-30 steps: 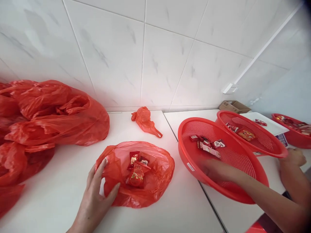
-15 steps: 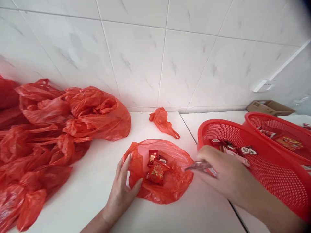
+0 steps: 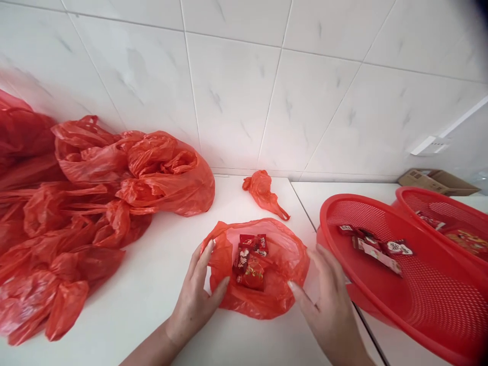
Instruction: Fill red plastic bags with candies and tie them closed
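A red plastic bag [image 3: 267, 305] sits on the white table with its mouth spread wide. Several small red-wrapped snack packets [image 3: 253, 273] lie inside it, one round with gold print. My left hand [image 3: 196, 292] holds the left rim of the bag, thumb over the near edge and index finger on the side. At the opposite rim is my right hand [image 3: 328, 305], thumb and fingers spread apart, touching the plastic with no packet in it.
A red perforated basket [image 3: 438, 284] with several packets stands on the right, a second red basket [image 3: 404, 195] behind it. Filled red plastic bags [image 3: 168, 178] pile up on the left. A small crumpled red bag [image 3: 263, 190] lies near the tiled wall; a cardboard box [image 3: 438, 181] sits back right.
My right hand has let go of a dark red packet and moved to the bag's right rim. More packets now lie in the bag. The view has shifted slightly right-to-left.
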A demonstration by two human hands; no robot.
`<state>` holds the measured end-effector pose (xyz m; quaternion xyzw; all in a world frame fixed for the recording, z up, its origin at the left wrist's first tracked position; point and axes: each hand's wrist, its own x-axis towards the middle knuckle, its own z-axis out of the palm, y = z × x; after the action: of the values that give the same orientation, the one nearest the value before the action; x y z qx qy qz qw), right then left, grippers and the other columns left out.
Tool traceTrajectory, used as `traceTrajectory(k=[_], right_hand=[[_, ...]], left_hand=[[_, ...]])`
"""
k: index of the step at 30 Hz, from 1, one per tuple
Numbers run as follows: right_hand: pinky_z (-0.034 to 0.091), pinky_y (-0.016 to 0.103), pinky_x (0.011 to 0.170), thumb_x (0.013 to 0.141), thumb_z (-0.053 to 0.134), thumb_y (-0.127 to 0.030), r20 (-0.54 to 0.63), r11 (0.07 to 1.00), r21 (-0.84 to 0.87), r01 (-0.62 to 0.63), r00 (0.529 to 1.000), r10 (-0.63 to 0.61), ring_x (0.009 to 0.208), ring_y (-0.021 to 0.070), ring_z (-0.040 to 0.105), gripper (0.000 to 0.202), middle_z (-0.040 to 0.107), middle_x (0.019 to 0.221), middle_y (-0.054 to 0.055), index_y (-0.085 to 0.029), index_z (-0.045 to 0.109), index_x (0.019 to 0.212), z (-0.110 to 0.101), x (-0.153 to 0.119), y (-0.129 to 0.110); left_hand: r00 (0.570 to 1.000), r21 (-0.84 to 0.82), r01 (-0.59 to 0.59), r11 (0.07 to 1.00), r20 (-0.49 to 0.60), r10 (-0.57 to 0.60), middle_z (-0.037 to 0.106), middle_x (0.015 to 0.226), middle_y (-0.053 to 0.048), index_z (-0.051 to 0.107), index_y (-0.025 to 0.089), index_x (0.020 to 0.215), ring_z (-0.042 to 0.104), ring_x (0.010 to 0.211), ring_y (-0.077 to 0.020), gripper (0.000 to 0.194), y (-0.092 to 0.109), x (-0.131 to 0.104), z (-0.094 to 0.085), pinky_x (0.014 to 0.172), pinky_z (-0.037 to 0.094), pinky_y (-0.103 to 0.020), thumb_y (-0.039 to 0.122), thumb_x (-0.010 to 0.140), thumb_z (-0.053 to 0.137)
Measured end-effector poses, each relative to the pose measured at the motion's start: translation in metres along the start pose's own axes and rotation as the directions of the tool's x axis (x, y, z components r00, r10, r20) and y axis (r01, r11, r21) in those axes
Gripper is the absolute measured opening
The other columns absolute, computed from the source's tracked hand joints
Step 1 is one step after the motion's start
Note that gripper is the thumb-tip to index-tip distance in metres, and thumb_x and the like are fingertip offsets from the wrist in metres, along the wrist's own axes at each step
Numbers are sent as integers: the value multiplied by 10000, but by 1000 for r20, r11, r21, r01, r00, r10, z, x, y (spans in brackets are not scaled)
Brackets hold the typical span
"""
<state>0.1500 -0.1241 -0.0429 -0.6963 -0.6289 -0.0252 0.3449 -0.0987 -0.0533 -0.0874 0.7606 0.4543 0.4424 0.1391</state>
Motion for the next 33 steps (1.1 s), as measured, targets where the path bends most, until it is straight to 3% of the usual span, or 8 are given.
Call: traceTrajectory(k=[4,7,13,20,24,28,31,33], right_hand=[[425,495,982,805,558,-503,39,951,65,-304,953,302,1293,341,406,793,365,1437,189,-167,214,1435,29,-13,3],[471,457,889,750,598,-461,83,920,23,-392,917,389,1157,337,524,692,536,1275,170,-165,385,1338,30,1,6],[482,356,762,782,528,-300,240,885,162,-436,888,393,845,228,634,204,687,926,35,-244,601,964,-14,33,8],[540,313,706,664,738,-432,349,563,645,-516,855,383,893,226,652,573,673,1062,69,-237,578,1178,-59,65,13],[530,329,723,618,761,-484,192,671,576,-467,875,444,868,229,643,525,698,969,53,-239,672,1075,-69,72,23],[506,357,786,662,753,-414,-147,772,531,-350,859,490,818,209,628,274,689,848,20,-241,709,871,-71,74,8],[511,363,835,714,730,-287,-154,501,864,-54,918,366,971,220,627,138,671,977,22,-245,661,826,-73,82,-7],[541,332,732,757,711,-288,-7,229,972,-47,974,228,887,194,652,113,673,868,7,-259,618,814,-74,91,-15]], left_hand=[[999,44,-27,999,-23,28,455,1357,-148,177,273,1484,458,1261,-283,761,1,4,-1,986,466,-469,159,848,581],[998,82,-46,996,-31,49,462,1362,-134,212,289,1476,490,1225,-270,727,5,12,-8,942,496,-425,149,856,566],[994,47,24,999,-107,-18,603,1168,-59,462,290,1345,604,715,-113,522,24,49,-44,670,536,-263,150,855,572],[959,-161,1,987,-280,-46,678,1048,10,644,318,1131,635,890,-140,356,60,86,-85,771,532,-252,157,813,641],[944,-177,-46,983,-331,-16,709,894,42,651,319,1115,656,816,-122,371,70,94,-99,785,541,-256,157,783,680],[927,-3,-80,997,-369,73,719,834,44,687,277,1016,652,744,-107,271,79,101,-110,720,524,-233,172,766,697],[943,15,-84,996,-321,84,680,739,46,685,236,834,598,639,-89,81,88,107,-114,588,479,-209,185,771,687],[967,-153,-51,987,-256,10,621,675,51,642,225,786,546,567,-79,36,95,110,-112,499,441,-196,199,787,667]])
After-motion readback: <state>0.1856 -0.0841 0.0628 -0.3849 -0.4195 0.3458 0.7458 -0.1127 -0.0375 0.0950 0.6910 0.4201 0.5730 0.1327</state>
